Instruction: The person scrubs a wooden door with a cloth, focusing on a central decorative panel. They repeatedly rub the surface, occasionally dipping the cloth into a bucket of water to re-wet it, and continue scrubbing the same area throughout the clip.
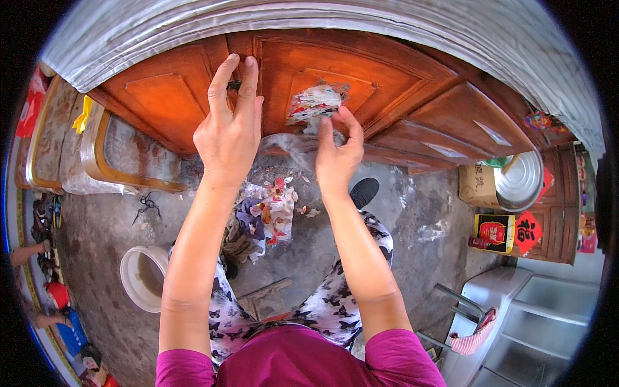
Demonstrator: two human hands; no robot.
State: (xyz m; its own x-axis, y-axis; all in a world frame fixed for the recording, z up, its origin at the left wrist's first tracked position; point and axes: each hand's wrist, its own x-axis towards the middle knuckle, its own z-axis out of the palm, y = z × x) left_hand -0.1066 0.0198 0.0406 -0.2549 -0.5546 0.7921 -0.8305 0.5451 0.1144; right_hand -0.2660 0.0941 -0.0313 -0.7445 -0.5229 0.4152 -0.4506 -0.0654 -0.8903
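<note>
A wooden cabinet door [277,84], orange-brown with a raised panel, stands in front of me. A torn, crumpled patch of white and red paper [317,103] clings to that panel. My right hand [338,155] is at the patch's lower right edge, thumb and index finger curled together on the paper. My left hand [225,138] lies against the door edge beside a small dark handle, fingers stretched out and holding nothing. Below the patch, a greyish translucent sheet [293,148] hangs along the cabinet's lower edge.
Torn paper scraps [274,209] and rags lie on the concrete floor between my feet. A white bucket [145,277] of murky liquid stands left. Wood-framed seats [135,155] are far left. At right are a cardboard box [478,184], a round metal lid and a glass-shelved cabinet [541,322].
</note>
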